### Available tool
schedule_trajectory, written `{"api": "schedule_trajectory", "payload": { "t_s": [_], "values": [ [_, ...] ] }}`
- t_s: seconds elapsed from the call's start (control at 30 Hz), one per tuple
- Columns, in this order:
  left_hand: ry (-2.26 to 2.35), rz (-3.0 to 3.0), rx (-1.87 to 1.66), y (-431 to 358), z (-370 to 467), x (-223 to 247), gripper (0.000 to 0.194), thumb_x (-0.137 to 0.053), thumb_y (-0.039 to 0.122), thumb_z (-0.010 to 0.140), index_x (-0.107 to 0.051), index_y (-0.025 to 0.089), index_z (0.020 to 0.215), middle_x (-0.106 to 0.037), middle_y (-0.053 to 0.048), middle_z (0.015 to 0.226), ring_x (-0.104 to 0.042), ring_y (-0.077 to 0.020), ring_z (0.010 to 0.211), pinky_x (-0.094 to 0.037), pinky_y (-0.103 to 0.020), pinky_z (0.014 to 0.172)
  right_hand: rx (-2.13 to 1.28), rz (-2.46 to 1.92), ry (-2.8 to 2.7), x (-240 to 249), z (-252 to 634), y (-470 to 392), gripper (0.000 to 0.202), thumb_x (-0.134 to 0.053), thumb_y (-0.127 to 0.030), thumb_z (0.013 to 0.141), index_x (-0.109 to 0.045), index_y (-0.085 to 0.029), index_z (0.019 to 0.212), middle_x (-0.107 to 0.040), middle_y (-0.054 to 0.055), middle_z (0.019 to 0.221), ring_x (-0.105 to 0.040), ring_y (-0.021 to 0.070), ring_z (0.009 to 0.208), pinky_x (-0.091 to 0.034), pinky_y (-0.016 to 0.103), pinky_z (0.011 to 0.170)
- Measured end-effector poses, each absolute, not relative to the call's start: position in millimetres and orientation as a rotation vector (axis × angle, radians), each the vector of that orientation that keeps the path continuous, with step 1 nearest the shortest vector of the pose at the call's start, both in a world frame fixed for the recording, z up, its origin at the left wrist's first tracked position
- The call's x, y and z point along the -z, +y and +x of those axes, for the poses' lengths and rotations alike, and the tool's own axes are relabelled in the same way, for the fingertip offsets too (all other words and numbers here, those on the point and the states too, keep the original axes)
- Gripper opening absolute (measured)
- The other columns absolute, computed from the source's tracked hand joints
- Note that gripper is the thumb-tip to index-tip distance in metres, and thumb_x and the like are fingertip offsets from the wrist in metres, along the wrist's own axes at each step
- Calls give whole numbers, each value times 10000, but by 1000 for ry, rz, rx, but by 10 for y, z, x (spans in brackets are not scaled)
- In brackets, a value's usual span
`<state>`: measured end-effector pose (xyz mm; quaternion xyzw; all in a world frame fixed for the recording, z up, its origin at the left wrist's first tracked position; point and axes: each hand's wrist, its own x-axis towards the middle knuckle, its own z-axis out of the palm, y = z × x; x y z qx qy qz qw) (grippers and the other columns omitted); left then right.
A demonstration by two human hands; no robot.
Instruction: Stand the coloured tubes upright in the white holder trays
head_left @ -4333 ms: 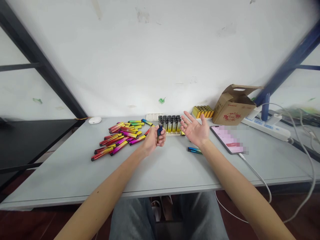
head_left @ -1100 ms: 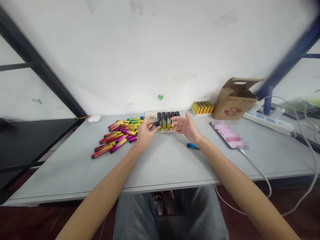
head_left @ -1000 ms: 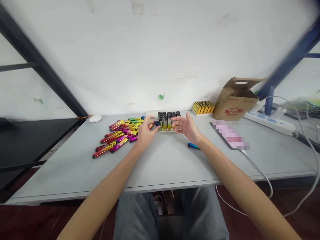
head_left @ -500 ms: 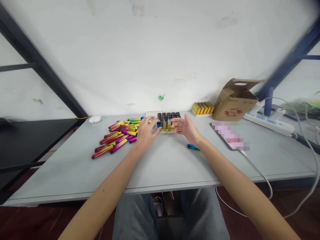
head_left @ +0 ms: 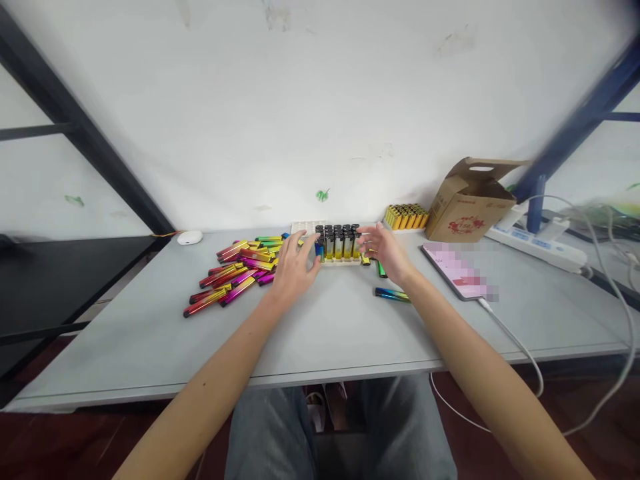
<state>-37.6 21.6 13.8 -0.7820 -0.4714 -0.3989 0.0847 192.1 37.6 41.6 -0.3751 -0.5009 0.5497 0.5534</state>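
Black-topped lighters (head_left: 338, 247) stand upright in rows in a white tray (head_left: 345, 264) at the middle of the table. My left hand (head_left: 294, 265) is at the tray's left end, fingers bent and apart beside a blue lighter (head_left: 320, 252); whether the fingertips touch it I cannot tell. My right hand (head_left: 387, 252) is at the right end, fingers spread with nothing visibly held. Under it lie a green lighter (head_left: 382, 269) and a yellowish one (head_left: 365, 259), partly hidden. A blue lighter lying flat (head_left: 391, 295) is nearer me, partly behind my right wrist.
A pile of shiny red, purple, yellow and green lighters (head_left: 235, 273) lies left. Behind the filled tray is another white tray (head_left: 303, 228). To the right are a rack of orange-yellow lighters (head_left: 405, 217), a cardboard box (head_left: 470, 210), a phone (head_left: 453, 267) on a cable and a power strip (head_left: 537, 247).
My right hand has moved right along the tray, uncovering the front row of lighters and the lighters lying at its right. My left hand has stayed nearly still.
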Motion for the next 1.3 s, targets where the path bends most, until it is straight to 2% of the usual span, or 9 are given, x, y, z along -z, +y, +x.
{"api": "schedule_trajectory", "payload": {
  "t_s": [0.13, 0.23, 0.33, 0.47, 0.67, 0.83, 1.0, 1.17, 1.3],
  "values": [
    [-1267, -2367, 1305, 133, -291, -156, 308, -535, 191, 853, -652, 233, 1134, -571, -113, 1251, -490, -278, 1206, -377, -453, 1055, -1170, -953, -1183, -375, 1956, 432, 322, -610, -519, 803, -668, -203, 824, -636, 34, 735, -555, 140, 597, -418, 281, 555],
    [-1181, -2529, 1298, 66, -193, -133, 235, -518, 195, 860, -685, 210, 1025, -643, -111, 1098, -561, -264, 1071, -434, -434, 970, -832, -1099, -1309, -299, 2025, 490, 267, -570, -457, 826, -671, -211, 798, -636, 41, 709, -563, 176, 640, -441, 324, 632],
    [-1160, -2724, 1220, 32, -139, -92, 219, -512, 216, 870, -690, 207, 997, -668, -107, 1047, -599, -253, 995, -461, -421, 919, -385, -1357, -1523, -196, 2143, 570, 241, -503, -359, 849, -691, -209, 873, -673, 75, 820, -600, 246, 810, -454, 413, 811],
    [-1174, -2886, 1052, 43, -156, -44, 215, -527, 232, 871, -693, 229, 1008, -683, -89, 1079, -624, -250, 1013, -468, -430, 938, -134, -1589, -1874, -60, 2268, 674, 328, -516, -298, 815, -705, -156, 1043, -657, 155, 1101, -547, 314, 1123, -369, 463, 1028],
    [-1193, -2961, 974, 43, -191, -39, 258, -584, 274, 849, -705, 222, 1071, -619, -114, 1305, -568, -292, 1216, -415, -485, 1060, -97, -1655, -2207, 51, 2262, 698, 571, -491, -338, 855, -522, -152, 1394, -481, 151, 1436, -266, 335, 1433, -184, 488, 1184],
    [-1070, -3067, 708, -24, -170, -86, 384, -491, 349, 926, -625, 220, 1262, -450, -101, 1493, -383, -257, 1405, -280, -460, 1178, -126, -1794, -2262, 13, 2246, 648, 597, -408, -422, 912, -427, -218, 1472, -311, 82, 1579, -99, 384, 1485, -181, 541, 1176],
    [-1062, -3059, 452, -26, -145, -34, 505, -441, 339, 947, -447, 214, 1436, -256, -91, 1597, -171, -243, 1493, -151, -466, 1222, -181, -1803, -2334, -45, 2278, 646, 632, -413, -445, 903, -388, -225, 1494, -220, 70, 1616, -48, 384, 1491, -163, 533, 1178],
    [-1057, -3030, 376, -15, -112, 6, 535, -442, 310, 928, -417, 190, 1449, -207, -104, 1609, -139, -254, 1498, -120, -462, 1228, -231, -1769, -2357, -18, 2332, 685, 617, -428, -460, 901, -421, -235, 1475, -240, 96, 1607, -59, 378, 1491, -151, 533, 1174],
    [-1085, -3019, 331, -13, -88, -1, 538, -424, 285, 924, -408, 179, 1452, -206, -116, 1608, -139, -249, 1498, -112, -455, 1226, -196, -1708, -2377, 35, 2371, 716, 740, -490, -583, 856, -417, -182, 1473, -267, 154, 1585, -78, 374, 1490, -160, 513, 1174]
  ]
}}
